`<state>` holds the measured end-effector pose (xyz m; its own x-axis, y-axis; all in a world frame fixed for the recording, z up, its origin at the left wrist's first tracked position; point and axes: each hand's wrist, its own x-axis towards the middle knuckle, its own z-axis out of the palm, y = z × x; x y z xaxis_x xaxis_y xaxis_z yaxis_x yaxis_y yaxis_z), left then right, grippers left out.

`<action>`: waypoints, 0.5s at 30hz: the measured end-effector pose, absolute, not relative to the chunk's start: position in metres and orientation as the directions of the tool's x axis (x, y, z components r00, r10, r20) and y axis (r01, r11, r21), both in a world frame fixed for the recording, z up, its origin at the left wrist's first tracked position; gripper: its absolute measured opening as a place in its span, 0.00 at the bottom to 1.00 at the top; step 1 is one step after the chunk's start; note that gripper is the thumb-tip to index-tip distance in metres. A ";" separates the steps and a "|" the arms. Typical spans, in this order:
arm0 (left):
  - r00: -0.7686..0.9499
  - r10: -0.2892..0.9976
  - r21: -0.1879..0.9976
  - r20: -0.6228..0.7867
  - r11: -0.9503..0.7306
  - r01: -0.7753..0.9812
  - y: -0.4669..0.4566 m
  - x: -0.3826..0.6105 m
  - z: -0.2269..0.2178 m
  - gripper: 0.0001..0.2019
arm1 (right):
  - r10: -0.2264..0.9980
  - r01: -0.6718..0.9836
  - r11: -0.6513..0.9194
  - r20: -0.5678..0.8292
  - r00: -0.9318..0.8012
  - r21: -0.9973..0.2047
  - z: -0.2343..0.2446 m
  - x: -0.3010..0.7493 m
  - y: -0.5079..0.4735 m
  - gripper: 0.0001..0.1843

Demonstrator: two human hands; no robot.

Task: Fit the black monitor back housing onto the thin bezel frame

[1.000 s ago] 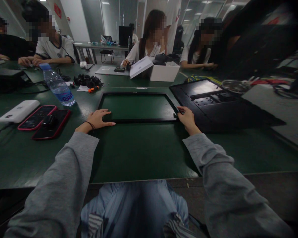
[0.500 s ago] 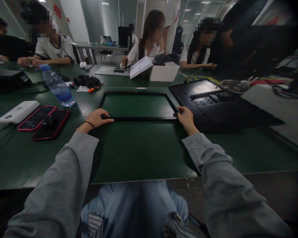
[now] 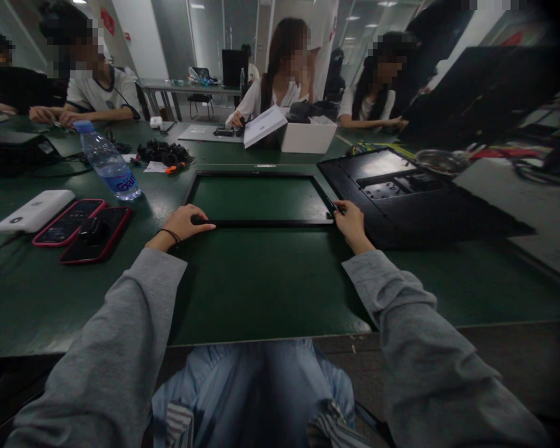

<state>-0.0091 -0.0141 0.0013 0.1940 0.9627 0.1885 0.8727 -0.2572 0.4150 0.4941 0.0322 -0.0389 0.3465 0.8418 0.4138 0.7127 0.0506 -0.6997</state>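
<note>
A thin black rectangular frame (image 3: pixel 270 223), open in the middle, lies on the green table (image 3: pixel 270 280) in front of me. My left hand (image 3: pixel 185 222) is closed on its near left corner, thumb along the near bar. At the near right corner, my right hand (image 3: pixel 350 222) grips the frame between thumb and fingers. Green tabletop shows through the frame's opening. Just right of my right hand lies a large black panel (image 3: pixel 378 211), like the back cover of a screen, with a lighter rectangular area on it.
To the left stand a tilted water bottle (image 3: pixel 109 163), a white power bank (image 3: pixel 36 210) and two red-edged phones (image 3: pixel 70 222). An opened white box (image 3: pixel 308 135) sits at the far side. A metal bowl (image 3: pixel 441 160) lies beyond the panel. Several people sit across the table.
My hands and the frame stay almost where they were, with only a slight shift. Across the table, a person's hand near the white box has lowered a little.
</note>
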 end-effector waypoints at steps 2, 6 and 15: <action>0.188 0.966 0.411 0.176 -0.245 0.878 -0.016 -0.008 0.003 0.24 | 0.840 0.716 0.038 0.411 0.355 -0.697 -0.039 0.494 0.032 0.21; 0.206 0.967 0.409 0.151 -0.251 0.877 -0.017 -0.007 0.005 0.24 | 0.841 0.727 0.035 0.413 0.350 -0.686 -0.039 0.493 0.032 0.20; 0.186 0.970 0.421 0.157 -0.235 0.876 -0.018 -0.006 0.006 0.24 | 0.858 0.764 0.103 0.446 0.256 -0.637 -0.043 0.499 0.038 0.21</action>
<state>-0.0055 -0.0182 0.0061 0.1856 0.9701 0.1565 0.8760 -0.2355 0.4209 0.4993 0.0385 -0.0435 0.2563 0.8575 0.4460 0.7635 0.1034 -0.6375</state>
